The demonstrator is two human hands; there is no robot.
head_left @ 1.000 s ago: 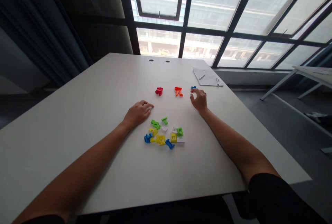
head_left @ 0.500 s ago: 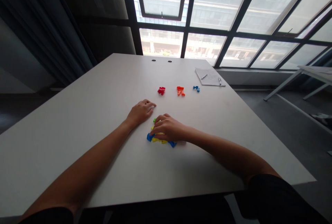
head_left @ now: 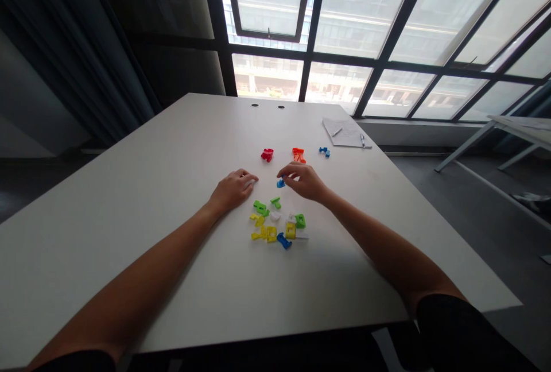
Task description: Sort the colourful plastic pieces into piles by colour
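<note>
A small blue plastic piece (head_left: 280, 183) is pinched between the fingertips of my right hand (head_left: 305, 181), just in front of the orange pieces (head_left: 298, 155). On the table to its left rests my left hand (head_left: 233, 189), fingers curled, with a small whitish thing mostly hidden at its fingertips. Nearer me lies a loose pile: green pieces (head_left: 260, 208), yellow pieces (head_left: 271, 234), clear or white pieces (head_left: 275, 216) and another blue piece (head_left: 284, 240). Beyond my hands sit a cluster of red pieces (head_left: 267, 155) and, further right, a cluster of blue pieces (head_left: 324, 152).
The white table (head_left: 172, 148) carries a sheet of paper (head_left: 344, 131) with two pens at the back right. Two round cable holes lie near its far edge. Windows rise behind, a dark curtain (head_left: 77, 33) hangs left, and another table (head_left: 516, 125) stands right.
My right hand has moved away from me and slightly right, carrying a blue piece out of the pile, which now shows uncovered. My left hand has stayed in place.
</note>
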